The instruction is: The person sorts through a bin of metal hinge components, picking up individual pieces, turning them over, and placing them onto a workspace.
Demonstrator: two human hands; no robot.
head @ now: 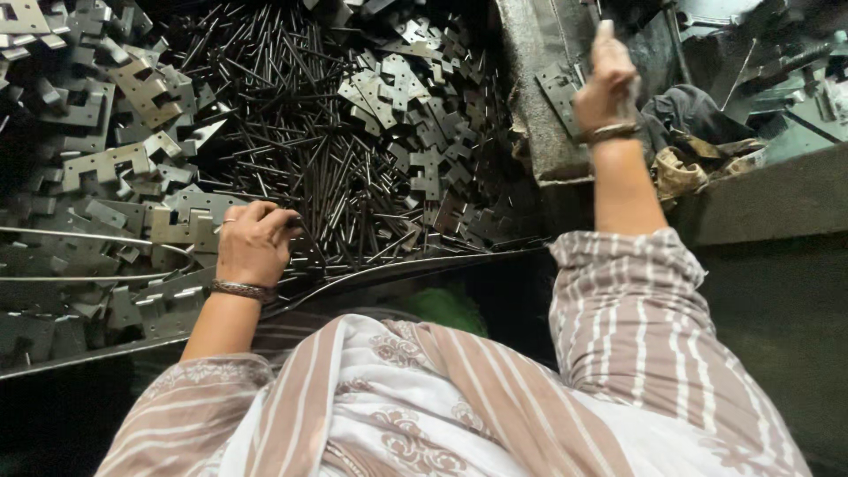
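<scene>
Two hands at work over a heap of pins and hinge plates.

The left hand (254, 240) is curled, fingertips pinching at thin pins (291, 115) just ahead of it, plates (106, 159) lying beside. The right hand (606, 79) is raised, clenched around something I can't make out, a hinge plate (558, 93) just left of it on the block (539, 132).

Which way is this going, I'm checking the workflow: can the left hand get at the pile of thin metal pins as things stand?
Probably yes: the left hand rests at the edge of the pins, nothing lying between.
</scene>
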